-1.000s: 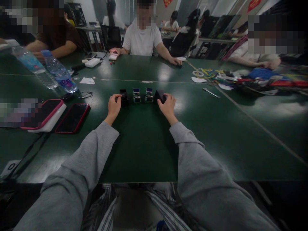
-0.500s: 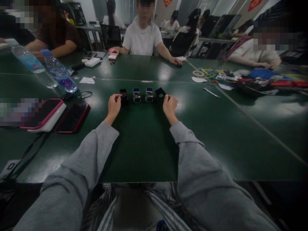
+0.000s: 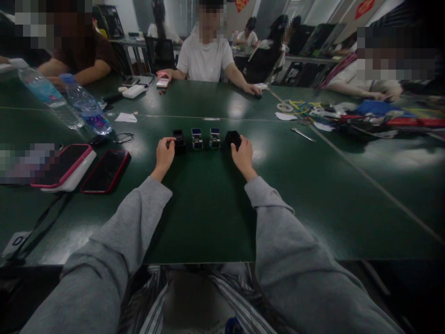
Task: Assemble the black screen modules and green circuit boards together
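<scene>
Several small box-shaped parts stand in a row on the dark green table (image 3: 208, 208). My left hand (image 3: 164, 154) grips the black block (image 3: 179, 140) at the row's left end. Two small modules with blue tops (image 3: 197, 138) (image 3: 214, 138) stand in the middle, untouched. My right hand (image 3: 242, 154) holds the black block (image 3: 232, 138) at the right end, fingers curled over it. Both of my grey sleeves reach forward from the table's near edge.
Two phones in red cases (image 3: 104, 170) and two water bottles (image 3: 86, 105) lie at the left. A metal tool (image 3: 303, 134) and a heap of coloured cables (image 3: 347, 113) are at the right. Several people sit around the far side of the table.
My right hand has shifted on the right black block, which has turned slightly and sits closer to the row. My left hand stays on the left block.
</scene>
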Demonstrator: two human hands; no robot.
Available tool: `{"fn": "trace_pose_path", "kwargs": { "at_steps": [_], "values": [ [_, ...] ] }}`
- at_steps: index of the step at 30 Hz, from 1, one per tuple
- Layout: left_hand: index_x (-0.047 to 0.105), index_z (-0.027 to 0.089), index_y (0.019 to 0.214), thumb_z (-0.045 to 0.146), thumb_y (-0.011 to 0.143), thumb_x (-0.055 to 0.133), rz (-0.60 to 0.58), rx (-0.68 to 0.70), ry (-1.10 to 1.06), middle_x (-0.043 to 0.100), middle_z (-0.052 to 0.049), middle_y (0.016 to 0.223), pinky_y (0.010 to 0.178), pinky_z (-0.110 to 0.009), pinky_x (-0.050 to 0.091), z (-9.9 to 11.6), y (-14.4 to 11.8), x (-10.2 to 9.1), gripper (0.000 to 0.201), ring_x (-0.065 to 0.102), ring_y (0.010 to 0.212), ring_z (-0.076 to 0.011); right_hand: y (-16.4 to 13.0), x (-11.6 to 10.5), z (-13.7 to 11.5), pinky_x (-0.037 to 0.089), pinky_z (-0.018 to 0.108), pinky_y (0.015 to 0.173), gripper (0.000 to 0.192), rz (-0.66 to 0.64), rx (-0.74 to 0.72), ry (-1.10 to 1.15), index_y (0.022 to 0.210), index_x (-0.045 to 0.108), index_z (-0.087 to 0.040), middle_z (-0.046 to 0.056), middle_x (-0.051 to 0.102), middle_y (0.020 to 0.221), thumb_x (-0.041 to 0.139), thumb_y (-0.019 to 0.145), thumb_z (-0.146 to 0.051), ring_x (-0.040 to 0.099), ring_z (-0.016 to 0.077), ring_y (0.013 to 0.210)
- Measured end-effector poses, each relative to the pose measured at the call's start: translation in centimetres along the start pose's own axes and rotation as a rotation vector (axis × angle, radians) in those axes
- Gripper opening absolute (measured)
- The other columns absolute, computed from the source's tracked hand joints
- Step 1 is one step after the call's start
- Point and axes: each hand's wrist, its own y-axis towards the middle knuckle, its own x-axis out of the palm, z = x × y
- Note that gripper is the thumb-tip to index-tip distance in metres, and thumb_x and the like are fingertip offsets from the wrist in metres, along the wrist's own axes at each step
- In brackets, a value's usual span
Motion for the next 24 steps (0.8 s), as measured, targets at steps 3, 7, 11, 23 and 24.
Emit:
{"fn": "trace_pose_path", "kwargs": {
  "at_steps": [3,7,11,23,24],
  "values": [
    [0.067,0.021,0.102,0.018,0.094,0.053,-0.011,0.002,0.023,0.066,-0.007,0.108,0.099,-0.039,0.049,-0.1,0.0,0.0,0.016,0.061,0.104,-0.0204,-1.2,-1.6,0.2,0.049,0.055,0.101,0.052,-0.065,-0.077,-0.022,0.143,0.047,-0.005,0.025,0.055,0.131,0.045,0.099,-0.033,0.055,0.0364,0.123],
    [0.068,0.020,0.103,0.019,0.095,0.053,-0.012,0.002,0.059,0.065,-0.008,0.110,0.095,-0.040,0.050,-0.3,0.1,-0.1,0.017,0.061,0.099,-0.0206,-5.8,-6.5,0.8,0.050,0.057,0.099,0.056,-0.195,-0.206,-0.068,0.146,0.044,-0.007,0.024,0.056,0.126,0.039,0.102,-0.041,0.059,0.0371,0.115],
    [0.068,0.021,0.106,0.022,0.095,0.053,-0.031,-0.020,0.074,0.065,-0.008,0.112,0.092,-0.040,0.051,0.0,-0.2,-0.3,0.019,0.062,0.097,-0.0209,-12.6,-14.0,5.0,0.051,0.055,0.103,0.060,-0.309,-0.264,0.062,0.153,0.037,-0.019,0.018,0.056,0.131,0.041,0.102,-0.050,0.060,0.0328,0.119],
    [0.067,0.022,0.106,0.023,0.095,0.052,-0.039,-0.007,0.044,0.065,-0.009,0.111,0.093,-0.039,0.050,0.0,-0.4,-0.5,0.019,0.062,0.097,-0.0199,-17.6,-31.4,28.6,0.021,0.082,0.112,0.060,0.149,0.191,0.012,0.124,0.062,-0.056,0.001,0.057,0.144,0.066,0.067,-0.075,0.036,0.0423,0.144],
    [0.067,0.022,0.106,0.023,0.095,0.052,-0.036,-0.005,0.041,0.065,-0.008,0.111,0.094,-0.039,0.050,0.0,-0.4,-0.5,0.019,0.062,0.097,-0.0197,-17.3,-31.6,27.6,0.017,0.082,0.114,0.055,0.140,0.142,0.083,0.119,0.064,-0.056,-0.001,0.058,0.143,0.071,0.067,-0.071,0.035,0.0418,0.145]
  ]
}}
